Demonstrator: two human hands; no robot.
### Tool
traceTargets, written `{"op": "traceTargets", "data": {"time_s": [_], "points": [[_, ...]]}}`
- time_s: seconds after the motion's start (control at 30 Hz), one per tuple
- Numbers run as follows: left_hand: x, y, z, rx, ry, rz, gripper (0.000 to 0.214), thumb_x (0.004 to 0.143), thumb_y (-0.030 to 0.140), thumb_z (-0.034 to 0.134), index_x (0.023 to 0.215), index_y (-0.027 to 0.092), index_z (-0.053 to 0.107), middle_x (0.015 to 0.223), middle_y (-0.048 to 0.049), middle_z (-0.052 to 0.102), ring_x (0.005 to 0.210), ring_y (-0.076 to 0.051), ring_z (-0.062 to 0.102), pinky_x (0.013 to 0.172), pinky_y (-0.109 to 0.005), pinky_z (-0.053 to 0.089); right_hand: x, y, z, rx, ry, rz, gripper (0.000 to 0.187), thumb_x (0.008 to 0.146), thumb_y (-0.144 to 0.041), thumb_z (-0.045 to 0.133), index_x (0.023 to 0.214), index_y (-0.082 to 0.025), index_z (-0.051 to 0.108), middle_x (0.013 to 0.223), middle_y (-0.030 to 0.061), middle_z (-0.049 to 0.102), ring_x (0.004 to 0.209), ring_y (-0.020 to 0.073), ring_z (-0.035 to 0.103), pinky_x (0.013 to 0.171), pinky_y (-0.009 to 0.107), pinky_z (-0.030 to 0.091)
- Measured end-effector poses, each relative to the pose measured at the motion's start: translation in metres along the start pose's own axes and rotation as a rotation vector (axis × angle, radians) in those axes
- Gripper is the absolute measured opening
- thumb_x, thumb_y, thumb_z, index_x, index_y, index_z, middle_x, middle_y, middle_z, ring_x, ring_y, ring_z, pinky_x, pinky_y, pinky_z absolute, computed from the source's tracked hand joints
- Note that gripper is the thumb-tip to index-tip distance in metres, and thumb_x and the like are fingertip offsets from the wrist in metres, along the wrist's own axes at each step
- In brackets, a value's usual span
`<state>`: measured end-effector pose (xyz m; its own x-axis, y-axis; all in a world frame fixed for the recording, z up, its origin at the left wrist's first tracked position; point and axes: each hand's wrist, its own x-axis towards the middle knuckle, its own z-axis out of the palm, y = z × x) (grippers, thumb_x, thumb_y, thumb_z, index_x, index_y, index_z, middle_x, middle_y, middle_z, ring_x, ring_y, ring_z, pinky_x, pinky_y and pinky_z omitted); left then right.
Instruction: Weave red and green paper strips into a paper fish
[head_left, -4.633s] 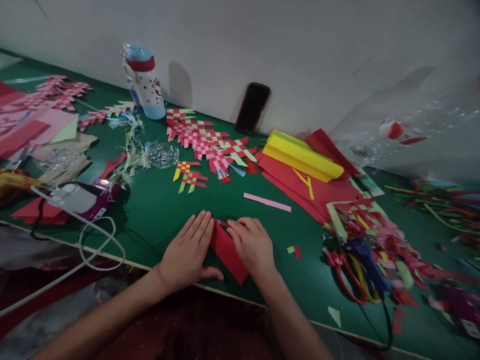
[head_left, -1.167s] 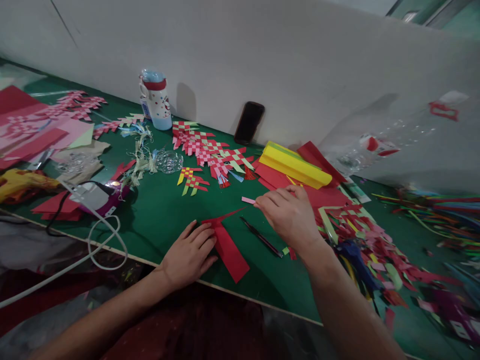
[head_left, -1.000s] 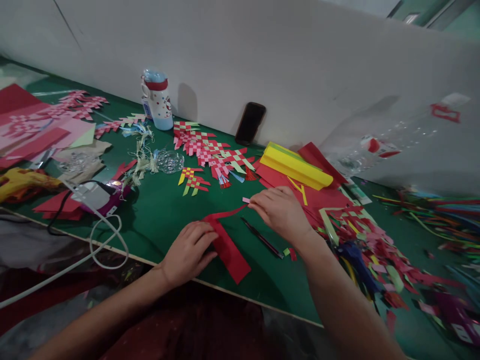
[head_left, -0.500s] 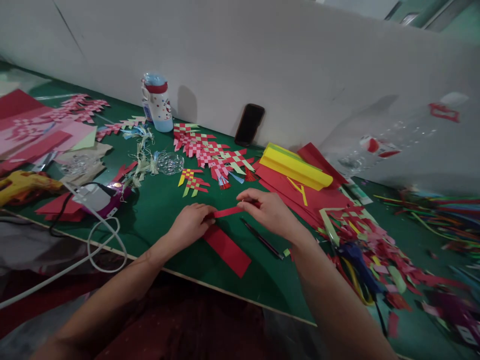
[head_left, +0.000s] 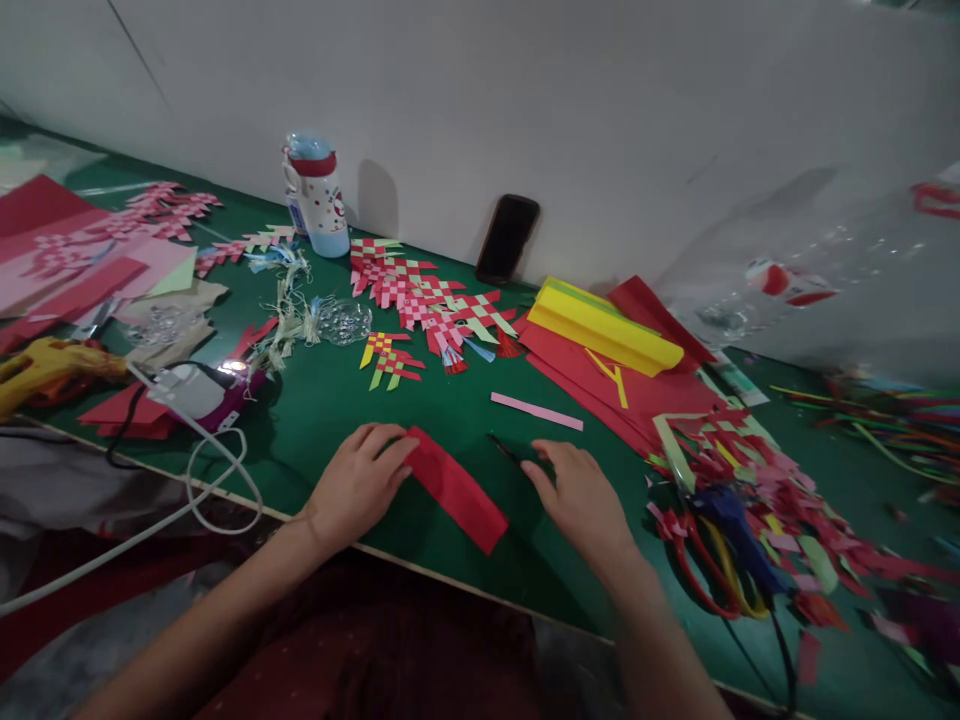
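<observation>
A red paper strip [head_left: 459,495] lies slantwise on the green table top. At its upper left end is my left hand [head_left: 364,480], with bent fingers and thumb closed on the edge of the paper. My right hand [head_left: 581,490] is low over the table, right of the strip; its thumb and forefinger stand apart at a dark pen [head_left: 504,448]. The far part of the pen is hidden under that hand. Beyond the pen lies a narrow pink paper strip [head_left: 536,411], touched by neither hand.
Woven paper fish [head_left: 412,290], a drinking bottle [head_left: 321,200] and a phone [head_left: 508,238] are along the wall. Yellow paper [head_left: 607,325] rests on red sheets at right, near scissors [head_left: 705,560] and paper scraps. A yellow glue gun [head_left: 56,372] and white cable [head_left: 217,480] are left.
My hands have let go of the narrow red strip held between them. A narrow pink strip now lies beyond the pen. My right hand has moved down and right, to the pen.
</observation>
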<state>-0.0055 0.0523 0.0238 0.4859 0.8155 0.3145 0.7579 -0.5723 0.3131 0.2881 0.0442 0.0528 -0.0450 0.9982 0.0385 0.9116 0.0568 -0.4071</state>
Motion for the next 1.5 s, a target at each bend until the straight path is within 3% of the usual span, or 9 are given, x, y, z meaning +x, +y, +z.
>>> {"op": "traceTargets", "data": {"time_s": [0.1, 0.27, 0.37, 0.53, 0.67, 0.8, 0.97, 1.33, 1.5], "points": [[-0.004, 0.004, 0.006, 0.061, -0.024, 0.029, 0.034, 0.094, 0.031, 0.051, 0.126, 0.021, 0.056, 0.127, -0.0090, 0.057, 0.113, -0.026, 0.050, 0.099, -0.044, 0.044, -0.003, 0.012, 0.014, -0.030, 0.003, 0.012, 0.023, 0.086, -0.037, 0.053, 0.094, -0.017, 0.063, 0.095, 0.0114, 0.066, 0.089, 0.0269, 0.057, 0.083, 0.043, 0.043], [-0.007, 0.003, 0.010, 0.145, -0.074, 0.063, 0.040, 0.093, 0.038, 0.054, 0.130, 0.026, 0.054, 0.135, -0.0068, 0.054, 0.119, -0.029, 0.047, 0.099, -0.046, 0.042, -0.008, 0.006, 0.018, -0.024, -0.021, -0.003, 0.016, 0.087, -0.033, 0.049, 0.083, -0.021, 0.060, 0.088, 0.0073, 0.064, 0.083, 0.0236, 0.056, 0.079, 0.038, 0.041], [-0.006, 0.003, 0.009, 0.139, -0.071, 0.066, 0.040, 0.092, 0.038, 0.055, 0.130, 0.025, 0.055, 0.134, -0.0074, 0.054, 0.120, -0.028, 0.047, 0.101, -0.045, 0.041, -0.007, 0.005, 0.014, -0.003, -0.015, 0.030, 0.018, 0.088, -0.034, 0.046, 0.086, -0.021, 0.058, 0.086, 0.0070, 0.065, 0.081, 0.0224, 0.059, 0.073, 0.034, 0.042], [-0.005, 0.002, 0.010, 0.131, -0.080, 0.079, 0.044, 0.093, 0.042, 0.052, 0.132, 0.021, 0.053, 0.128, -0.0104, 0.056, 0.119, -0.027, 0.048, 0.103, -0.045, 0.040, -0.003, -0.001, 0.010, 0.055, -0.043, 0.082, 0.025, 0.093, -0.038, 0.036, 0.100, -0.023, 0.054, 0.078, 0.0016, 0.067, 0.061, 0.0165, 0.062, 0.054, 0.026, 0.039], [-0.006, 0.001, 0.013, 0.105, -0.027, 0.092, 0.040, 0.093, 0.042, 0.053, 0.126, 0.020, 0.058, 0.124, -0.0111, 0.058, 0.119, -0.028, 0.049, 0.105, -0.047, 0.041, 0.000, -0.016, 0.016, 0.096, -0.091, 0.033, 0.025, 0.094, -0.036, 0.034, 0.101, -0.024, 0.055, 0.085, 0.0028, 0.068, 0.075, 0.0179, 0.066, 0.062, 0.027, 0.044], [-0.008, 0.001, 0.015, 0.073, 0.008, 0.084, 0.036, 0.093, 0.041, 0.052, 0.120, 0.018, 0.061, 0.123, -0.0109, 0.059, 0.121, -0.027, 0.050, 0.107, -0.048, 0.039, 0.004, -0.028, 0.023, 0.129, -0.133, -0.040, 0.023, 0.090, -0.037, 0.046, 0.103, -0.023, 0.058, 0.101, 0.0051, 0.067, 0.090, 0.0191, 0.064, 0.075, 0.030, 0.048], [-0.008, 0.001, 0.015, 0.095, -0.044, 0.081, 0.044, 0.092, 0.041, 0.053, 0.129, 0.018, 0.054, 0.125, -0.0115, 0.057, 0.121, -0.027, 0.050, 0.109, -0.048, 0.039, 0.008, -0.031, 0.025, 0.138, -0.147, -0.096, 0.023, 0.090, -0.032, 0.045, 0.105, -0.022, 0.059, 0.106, 0.0063, 0.067, 0.098, 0.0205, 0.063, 0.084, 0.032, 0.047], [-0.011, -0.001, 0.018, 0.039, 0.031, 0.100, 0.030, 0.093, 0.039, 0.053, 0.114, 0.019, 0.064, 0.119, -0.0099, 0.060, 0.126, -0.027, 0.049, 0.109, -0.049, 0.039, 0.006, -0.034, 0.028, 0.123, -0.133, -0.115, 0.030, 0.095, -0.032, 0.038, 0.111, -0.021, 0.060, 0.106, 0.0069, 0.069, 0.095, 0.0188, 0.066, 0.078, 0.029, 0.050], [-0.012, -0.001, 0.018, 0.017, 0.040, 0.090, 0.029, 0.092, 0.038, 0.055, 0.113, 0.020, 0.065, 0.120, -0.0103, 0.060, 0.129, -0.029, 0.046, 0.109, -0.050, 0.038, 0.010, -0.037, 0.027, 0.056, -0.161, -0.141, 0.032, 0.095, -0.029, 0.038, 0.111, -0.021, 0.063, 0.103, 0.0088, 0.069, 0.097, 0.0226, 0.064, 0.084, 0.035, 0.049]]}}
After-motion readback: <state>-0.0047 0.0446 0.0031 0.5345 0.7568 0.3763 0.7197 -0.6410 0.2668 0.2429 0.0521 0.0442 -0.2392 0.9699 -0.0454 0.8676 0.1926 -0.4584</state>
